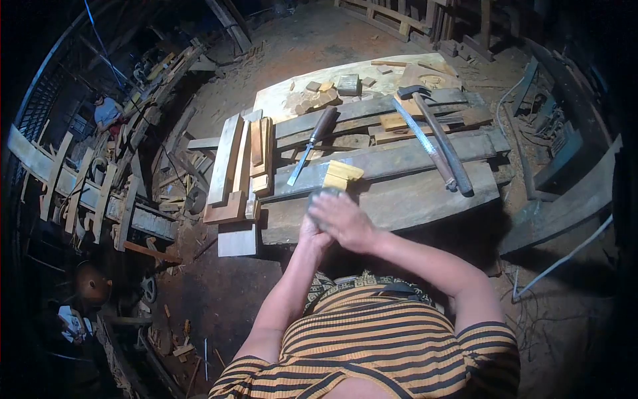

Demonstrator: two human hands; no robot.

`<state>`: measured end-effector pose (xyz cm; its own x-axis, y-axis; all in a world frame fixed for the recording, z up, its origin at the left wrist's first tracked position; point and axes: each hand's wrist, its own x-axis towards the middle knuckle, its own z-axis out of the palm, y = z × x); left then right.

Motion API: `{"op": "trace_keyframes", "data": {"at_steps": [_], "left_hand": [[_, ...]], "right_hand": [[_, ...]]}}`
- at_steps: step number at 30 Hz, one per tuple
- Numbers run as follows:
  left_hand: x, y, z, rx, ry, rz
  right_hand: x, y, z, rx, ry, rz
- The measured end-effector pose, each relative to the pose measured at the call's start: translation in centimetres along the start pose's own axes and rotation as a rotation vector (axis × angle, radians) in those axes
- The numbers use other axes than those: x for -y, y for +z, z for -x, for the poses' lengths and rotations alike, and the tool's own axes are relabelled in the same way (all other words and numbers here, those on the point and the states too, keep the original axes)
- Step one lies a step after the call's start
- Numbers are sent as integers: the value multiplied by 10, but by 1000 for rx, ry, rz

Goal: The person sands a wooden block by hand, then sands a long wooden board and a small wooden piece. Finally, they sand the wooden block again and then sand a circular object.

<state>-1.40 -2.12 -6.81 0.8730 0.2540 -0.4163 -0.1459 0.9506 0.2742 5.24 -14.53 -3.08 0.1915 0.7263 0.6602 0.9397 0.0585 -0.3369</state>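
From my distant seat I'm seeing both hands meeting over the near edge of the plank bench (425, 203), the right hand (345, 225) lying partly across the left hand (315, 229). Their fingers are covering a dark thing (325, 192) that is blurring too much for me to name; I cannot tell how tightly either hand is closing on it. The pairing is perhaps giving steadiness. Just beyond, a yellow wood piece (341, 173) is lying on the planks, near the fingertips. A chisel (313, 142) is resting with its blade pointing back towards the wearer, its handle farther off. To the right, a hammer (441, 138) is lying alongside a long narrow tool (419, 135), probably for easy reach. Boards (226, 159) are sitting stacked leftward, which I'm judging leaves working room.
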Motion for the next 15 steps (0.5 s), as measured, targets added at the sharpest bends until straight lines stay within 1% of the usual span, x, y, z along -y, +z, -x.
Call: {"op": "trace_keyframes", "data": {"at_steps": [1,2,4,5,6,8,9,10,11,12,14,15], "left_hand": [[-4,-15,-6,125,-21,0],[-7,-29,-14,252,-42,-1],[3,24,6,-88,-56,-11],[-10,-13,-8,151,-203,-18],[-1,7,-1,-63,-112,-64],[1,8,2,-54,-82,-91],[-2,3,0,-54,-69,-91],[-6,-4,-3,66,-122,-58],[-8,-11,-8,187,-177,-24],[8,34,8,-164,30,-66],[3,-20,-11,39,32,93],[6,-16,-11,-45,64,-13]], "right_hand": [[8,-3,3,4,7,-134],[2,-4,0,5,6,-132],[-22,-11,-8,-9,-133,-30],[-45,-6,-9,39,16,-86],[-67,8,-10,-63,141,63],[-80,3,-14,-82,395,-107],[-78,6,-13,-64,329,-65],[-66,8,-11,-45,264,-24],[-51,11,-4,-32,78,40],[-22,-3,-5,-40,-23,79],[1,1,5,23,-40,-191],[-1,-2,4,64,-43,-188]]}}
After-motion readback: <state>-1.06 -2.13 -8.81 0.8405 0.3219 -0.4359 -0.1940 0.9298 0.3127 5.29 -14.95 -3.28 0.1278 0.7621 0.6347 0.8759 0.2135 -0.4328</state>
